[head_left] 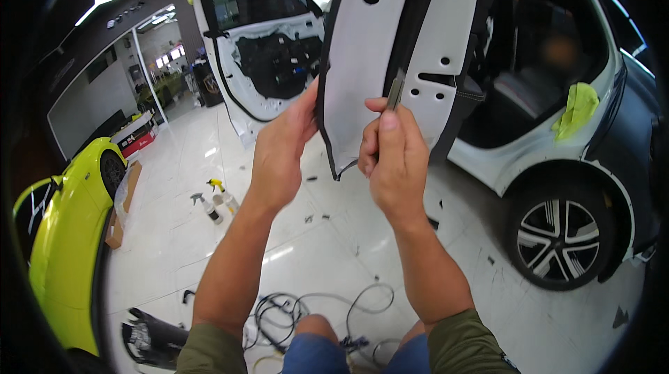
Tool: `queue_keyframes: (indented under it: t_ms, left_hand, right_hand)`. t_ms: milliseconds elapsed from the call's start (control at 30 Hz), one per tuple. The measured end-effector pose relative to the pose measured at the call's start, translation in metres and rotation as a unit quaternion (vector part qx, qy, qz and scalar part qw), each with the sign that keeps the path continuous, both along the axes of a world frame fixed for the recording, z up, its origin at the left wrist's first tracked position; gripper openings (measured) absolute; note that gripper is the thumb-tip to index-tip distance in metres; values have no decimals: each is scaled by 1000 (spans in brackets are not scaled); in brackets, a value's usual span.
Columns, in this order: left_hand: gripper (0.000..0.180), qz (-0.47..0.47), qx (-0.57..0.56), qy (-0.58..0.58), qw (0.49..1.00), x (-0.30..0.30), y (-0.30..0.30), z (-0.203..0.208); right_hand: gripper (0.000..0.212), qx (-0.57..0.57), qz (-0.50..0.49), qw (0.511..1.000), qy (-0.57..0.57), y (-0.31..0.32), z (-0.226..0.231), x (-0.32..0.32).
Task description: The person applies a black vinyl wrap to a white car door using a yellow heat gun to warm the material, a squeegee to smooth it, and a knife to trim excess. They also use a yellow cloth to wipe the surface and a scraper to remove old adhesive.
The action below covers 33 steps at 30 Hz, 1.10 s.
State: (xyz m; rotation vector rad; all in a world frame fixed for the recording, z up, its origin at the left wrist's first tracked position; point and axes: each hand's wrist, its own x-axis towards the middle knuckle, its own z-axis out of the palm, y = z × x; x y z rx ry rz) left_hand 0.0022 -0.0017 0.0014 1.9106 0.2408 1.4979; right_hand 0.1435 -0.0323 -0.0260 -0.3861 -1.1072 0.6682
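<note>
A white car door (pixel 362 46) stands edge-on before me, its black-trimmed border running down to a pointed lower corner. My right hand (pixel 396 154) pinches a slim metal utility knife (pixel 395 92), thumb on top, with the tip pointing up over the dark seal strip (pixel 411 18). The knife's tip is blurred, so I cannot tell whether it touches the strip. My left hand (pixel 282 147) lies stretched along the door's left edge, its fingertips partly hidden behind it.
Another opened door with its inner panel off (pixel 272 67) stands beyond. The car's rear wheel (pixel 557 241) is at right, a yellow-green cloth (pixel 578 110) above it. Spray bottles (pixel 208 208), looped cables (pixel 286 311) and a black bin (pixel 153 339) are on the floor; a lime car (pixel 70 234) is left.
</note>
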Motion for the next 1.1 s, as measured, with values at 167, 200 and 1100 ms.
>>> queue_keyframes:
  t_ms: [167, 200, 1100]
  left_hand:
    - [67, -39, -137, 59, 988, -17, -15, 21]
    - [68, -37, -164, 79, 983, -27, -16, 27]
    - [57, 86, -472, 518, 709, -176, -153, 0]
  right_hand:
    - [28, -61, -17, 997, 43, -12, 19, -25]
    - [29, -81, -17, 995, 62, -16, 30, -32]
    - [8, -266, -368, 889, 49, -12, 93, -50]
